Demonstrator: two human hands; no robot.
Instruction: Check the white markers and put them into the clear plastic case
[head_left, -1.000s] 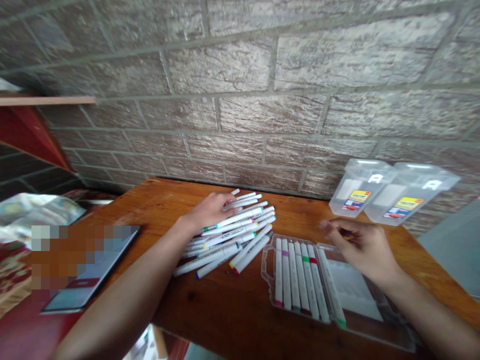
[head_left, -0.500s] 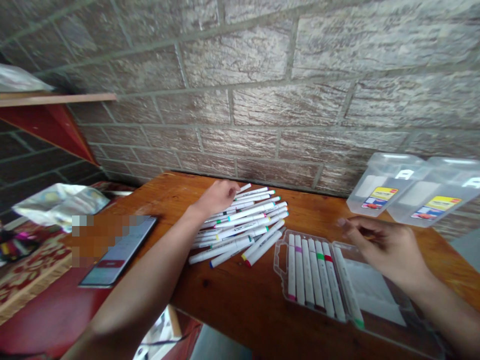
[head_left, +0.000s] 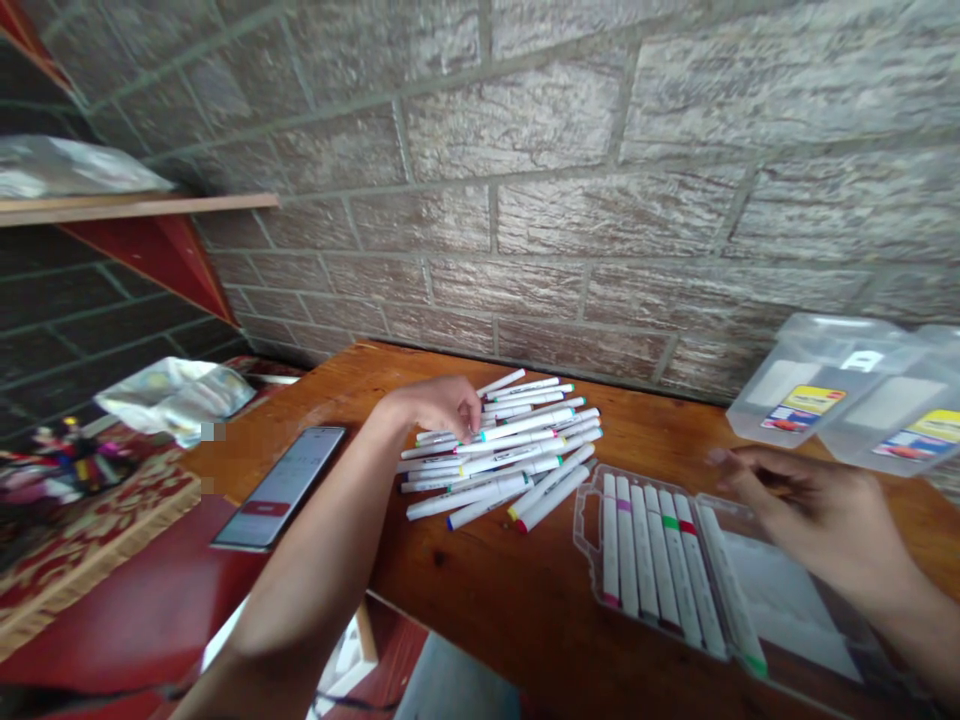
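My left hand (head_left: 448, 408) is over the left side of a loose pile of white markers (head_left: 510, 460) with coloured ends. Its fingers are bent down and pinched together at the cyan end of one marker (head_left: 525, 424), which still lies in the pile. My right hand (head_left: 817, 510) hovers above the right half of an open clear plastic case (head_left: 589, 525), its fingers loosely curved and apart, holding nothing that I can see. Several markers (head_left: 660, 560) stand side by side in the case's left half. A single green-ended marker (head_left: 731, 590) lies just past the hinge.
Two clear plastic boxes (head_left: 787, 365) with yellow labels stand at the back right against the brick wall (head_left: 540, 220). A phone (head_left: 281, 490) lies left of my left forearm. Farther left are a crumpled plastic bag (head_left: 176, 395) and a wooden shelf (head_left: 150, 208).
My left hand has shifted from the back of the pile toward the nearer cyan-ended marker. My right hand stays over the case. The whole view has swung slightly left.
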